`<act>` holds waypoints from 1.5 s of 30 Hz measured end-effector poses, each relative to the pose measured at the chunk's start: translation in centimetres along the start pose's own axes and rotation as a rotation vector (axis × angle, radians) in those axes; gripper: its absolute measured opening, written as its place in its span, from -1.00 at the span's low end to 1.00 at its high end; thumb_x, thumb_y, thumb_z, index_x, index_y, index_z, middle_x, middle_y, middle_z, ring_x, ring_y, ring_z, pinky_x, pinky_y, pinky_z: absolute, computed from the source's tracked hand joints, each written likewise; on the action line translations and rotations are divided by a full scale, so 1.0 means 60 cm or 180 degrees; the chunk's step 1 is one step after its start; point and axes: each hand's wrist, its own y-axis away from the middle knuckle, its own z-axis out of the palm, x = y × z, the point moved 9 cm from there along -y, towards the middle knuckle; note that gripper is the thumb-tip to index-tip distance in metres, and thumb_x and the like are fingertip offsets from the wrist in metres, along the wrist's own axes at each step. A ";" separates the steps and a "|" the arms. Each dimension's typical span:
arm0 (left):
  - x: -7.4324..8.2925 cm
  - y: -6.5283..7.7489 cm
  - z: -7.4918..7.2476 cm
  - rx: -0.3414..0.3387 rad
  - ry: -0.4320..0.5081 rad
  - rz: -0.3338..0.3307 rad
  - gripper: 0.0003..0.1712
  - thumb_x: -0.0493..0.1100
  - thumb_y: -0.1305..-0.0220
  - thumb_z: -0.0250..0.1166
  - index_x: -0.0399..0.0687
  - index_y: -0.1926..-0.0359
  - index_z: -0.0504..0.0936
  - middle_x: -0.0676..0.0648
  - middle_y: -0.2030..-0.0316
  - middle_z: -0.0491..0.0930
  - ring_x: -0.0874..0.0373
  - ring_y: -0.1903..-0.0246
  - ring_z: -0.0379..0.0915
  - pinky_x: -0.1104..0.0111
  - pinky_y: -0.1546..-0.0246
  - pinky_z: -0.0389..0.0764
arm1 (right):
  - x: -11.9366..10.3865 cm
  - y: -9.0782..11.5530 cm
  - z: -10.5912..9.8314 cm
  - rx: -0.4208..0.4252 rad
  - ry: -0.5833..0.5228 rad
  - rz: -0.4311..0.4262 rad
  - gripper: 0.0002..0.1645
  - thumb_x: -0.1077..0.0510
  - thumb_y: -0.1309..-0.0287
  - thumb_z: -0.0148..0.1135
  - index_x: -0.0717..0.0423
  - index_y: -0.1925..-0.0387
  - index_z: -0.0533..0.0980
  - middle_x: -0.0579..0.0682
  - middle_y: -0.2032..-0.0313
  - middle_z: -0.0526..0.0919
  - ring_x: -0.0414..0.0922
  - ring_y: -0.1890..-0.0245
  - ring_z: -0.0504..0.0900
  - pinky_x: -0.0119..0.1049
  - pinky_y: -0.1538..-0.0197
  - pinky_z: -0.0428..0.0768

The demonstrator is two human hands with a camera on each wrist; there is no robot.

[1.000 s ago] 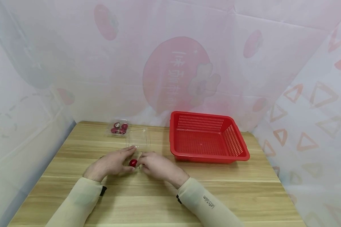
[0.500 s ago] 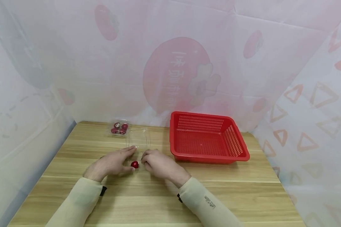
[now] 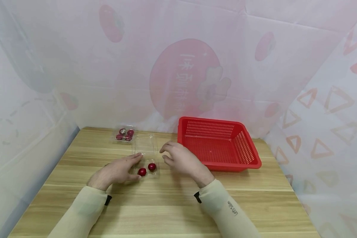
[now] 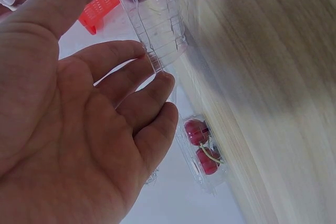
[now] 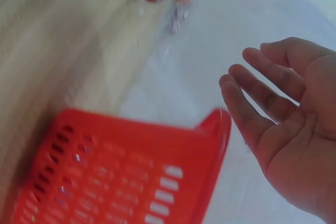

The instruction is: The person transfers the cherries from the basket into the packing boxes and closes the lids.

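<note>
A clear plastic clamshell box lies open on the table, its base (image 3: pixel 157 172) nearest me and its lid (image 3: pixel 144 144) folded back. Two dark red cherries (image 3: pixel 152 167) sit in the base. My left hand (image 3: pixel 119 170) holds the base from its left side, thumb at the front and fingers at the hinge; in the left wrist view the fingertips touch the rim (image 4: pixel 152 59). Between the box and the red basket hovers my right hand (image 3: pixel 181 160), its fingers loosely bent and holding nothing. The right wrist view also shows that hand (image 5: pixel 294 114) empty.
A red perforated basket (image 3: pixel 220 165) stands at the back right, near my right hand. Behind the lid to the left is a closed clear box of cherries (image 3: pixel 125 135). Printed cloth walls (image 3: pixel 131 66) rise behind and beside the wooden table (image 3: pixel 154 215).
My right hand has let go of a cherry in the box base and moved right and away toward the basket. That second cherry now shows. My left hand stays in place.
</note>
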 end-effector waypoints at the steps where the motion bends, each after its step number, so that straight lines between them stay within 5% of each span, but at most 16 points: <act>1: 0.000 0.000 0.000 0.0002 -0.0004 -0.0001 0.07 0.00 -0.52 0.63 -0.33 -0.80 0.33 -0.42 -0.82 0.25 -0.52 -0.77 0.25 -0.40 -0.78 0.38 | 0.006 0.002 -0.007 0.0036 -0.0036 0.0015 -0.74 0.20 -0.68 0.40 0.21 -0.23 0.77 0.10 -0.23 0.86 0.06 -0.34 0.83 -0.01 -0.53 0.80; 7: 0.000 0.002 0.001 -0.0003 0.0000 -0.0015 0.08 0.00 -0.52 0.63 -0.32 -0.81 0.32 -0.42 -0.83 0.23 -0.53 -0.78 0.23 -0.41 -0.79 0.35 | 0.044 0.016 -0.040 0.0215 -0.0221 0.0254 -0.75 0.24 -0.66 0.40 0.20 -0.22 0.78 0.11 -0.16 0.86 0.07 -0.13 0.84 -0.01 -0.28 0.89; 19: 0.001 0.004 0.000 -0.0006 0.0025 -0.0025 0.08 0.02 -0.54 0.63 -0.31 -0.81 0.31 -0.41 -0.84 0.22 -0.53 -0.78 0.22 -0.42 -0.78 0.36 | 0.133 0.039 -0.060 0.0370 -0.0378 0.0799 -0.88 0.19 -0.68 0.40 0.10 -0.09 0.77 0.01 -0.02 0.84 -0.05 -0.06 0.82 -0.08 -0.24 0.90; 30: 0.003 0.004 0.000 -0.0016 0.0031 -0.0024 0.08 0.01 -0.54 0.62 -0.31 -0.81 0.31 -0.41 -0.84 0.22 -0.53 -0.78 0.22 -0.42 -0.78 0.36 | 0.193 0.045 -0.026 -0.0107 -0.0365 0.1082 -0.89 0.20 -0.65 0.45 0.11 -0.06 0.77 0.03 0.05 0.87 -0.07 0.03 0.79 -0.04 -0.22 0.89; 45: 0.002 0.004 0.000 -0.0002 0.0012 -0.0007 0.07 -0.01 -0.53 0.62 -0.32 -0.80 0.32 -0.41 -0.83 0.23 -0.53 -0.78 0.22 -0.41 -0.79 0.35 | 0.220 0.056 -0.007 -0.0719 -0.0119 0.1321 -0.65 0.20 -0.52 0.60 0.08 -0.25 0.80 0.00 -0.07 0.91 -0.09 -0.03 0.78 0.01 -0.40 0.87</act>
